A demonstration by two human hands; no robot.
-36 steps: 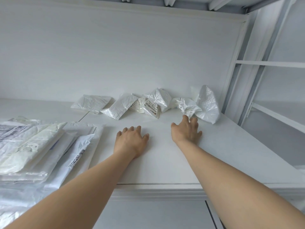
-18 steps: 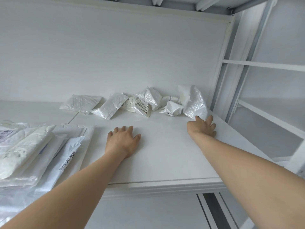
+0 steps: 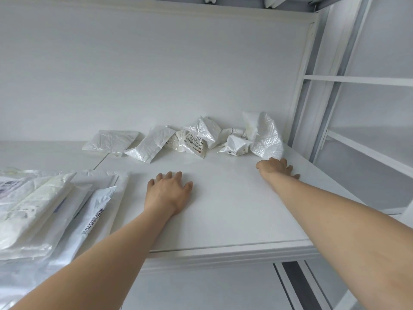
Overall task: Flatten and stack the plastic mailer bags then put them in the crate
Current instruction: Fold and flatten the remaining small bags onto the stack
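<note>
White table [image 3: 223, 209], crumpled mailer bag [image 3: 263, 137] upright, right hand [image 3: 276, 167] beside

**Both hands flat on white table [image 3: 223, 220], crumpled bags at far wall**

L hand [image 3: 167, 193] lies palm-down mid-table, fingers spread, holding nothing. R hand [image 3: 276, 167] is also palm-down w/ fingers straight, far right, at the near edge of the big crumpled bag [image 3: 264, 137]; contact unclear. A row of crumpled mailer bags [image 3: 196, 139] runs along the far wall, w/ a flatter bag [image 3: 109, 142] at its left end. Near left: stack of flattened mailers [image 3: 44, 209], overlapping, printed labels showing. Shelving frame [image 3: 357, 79] stands right of the table.
</note>
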